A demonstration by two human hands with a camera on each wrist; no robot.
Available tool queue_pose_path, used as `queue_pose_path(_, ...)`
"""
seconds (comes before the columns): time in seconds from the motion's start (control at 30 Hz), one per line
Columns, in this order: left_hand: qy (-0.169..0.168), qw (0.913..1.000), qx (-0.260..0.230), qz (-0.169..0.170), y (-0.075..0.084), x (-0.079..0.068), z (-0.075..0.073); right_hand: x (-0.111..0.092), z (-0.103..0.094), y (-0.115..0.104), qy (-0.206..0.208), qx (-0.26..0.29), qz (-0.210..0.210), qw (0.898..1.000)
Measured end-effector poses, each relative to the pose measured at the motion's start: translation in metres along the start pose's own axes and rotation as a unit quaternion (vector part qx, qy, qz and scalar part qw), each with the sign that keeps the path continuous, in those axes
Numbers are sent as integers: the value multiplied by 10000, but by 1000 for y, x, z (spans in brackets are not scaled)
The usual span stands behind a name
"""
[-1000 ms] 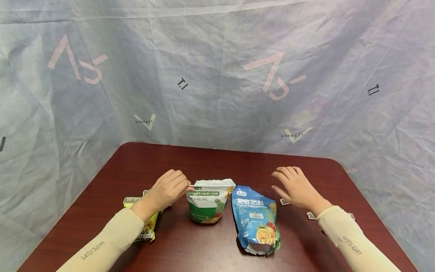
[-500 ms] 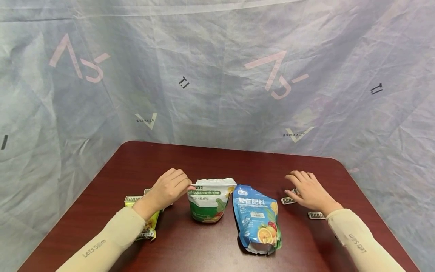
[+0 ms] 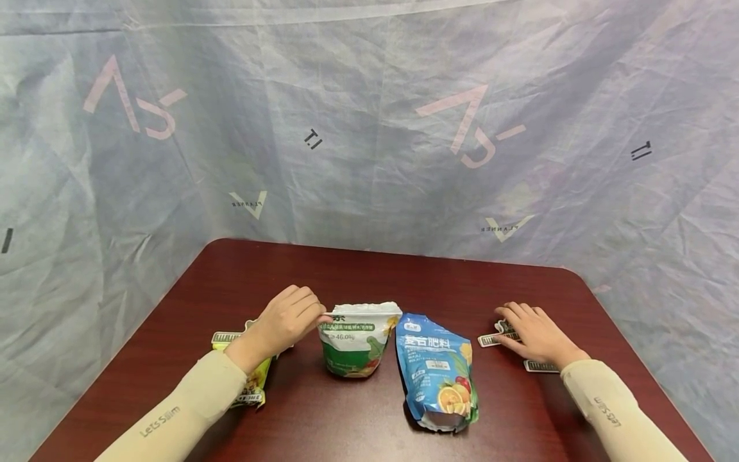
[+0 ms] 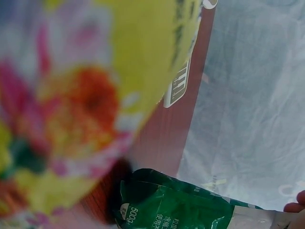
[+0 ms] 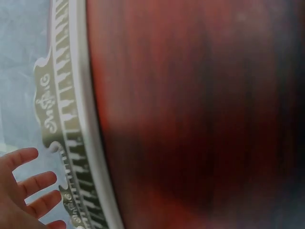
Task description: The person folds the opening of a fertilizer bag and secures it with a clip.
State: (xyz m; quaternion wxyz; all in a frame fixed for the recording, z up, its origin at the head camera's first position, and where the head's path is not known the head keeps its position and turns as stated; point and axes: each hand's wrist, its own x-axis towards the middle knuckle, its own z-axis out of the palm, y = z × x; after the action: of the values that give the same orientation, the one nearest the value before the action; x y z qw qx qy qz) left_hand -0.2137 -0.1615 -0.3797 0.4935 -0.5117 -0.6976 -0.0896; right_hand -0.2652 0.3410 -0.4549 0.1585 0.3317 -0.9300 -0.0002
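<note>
With fingers curled, my left hand (image 3: 291, 321) pinches the top left corner of a green-and-white fertilizer bag (image 3: 355, 353), which stands upright on the table. Its green side (image 4: 176, 205) shows low in the left wrist view. My right hand (image 3: 537, 333) is low over the table's right side, fingers spread and holding nothing. Its fingertips overlap a flat piece with piano keys printed on it (image 3: 489, 340). A second piano-key piece (image 3: 539, 366) lies nearer, partly covered by the wrist; the right wrist view shows it large, with "Music" lettering (image 5: 47, 105).
A blue fertilizer pouch (image 3: 435, 378) leans back right of the green-and-white bag. Partly hidden by the left forearm is a yellow flower-printed bag (image 3: 260, 382), with another piano-key piece (image 3: 226, 337) behind it. Grey cloth (image 3: 369, 128) hangs behind the dark red table (image 3: 346, 269).
My right hand has moved right, away from the blue pouch, and down to the far piano-key piece. The left hand keeps its pinch on the green-and-white bag.
</note>
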Motion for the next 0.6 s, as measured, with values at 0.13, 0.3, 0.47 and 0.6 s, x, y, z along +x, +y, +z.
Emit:
queue_pose_path(0.13, 10, 10000, 10, 8, 1, 3, -2, -3, 4, 2, -301, 129, 190, 9993)
queue_pose_path(0.3, 6, 10000, 48, 8, 2, 6, -3, -6, 9, 3, -326, 145, 124, 9993)
queue_pose_path(0.47, -32, 10000, 57, -12, 2, 6, -3, -5, 14, 5, -341, 133, 34, 9993)
queue_pose_path(0.6, -45, 10000, 45, -23, 2, 6, -4, -4, 13, 5, -316, 151, -32, 9994)
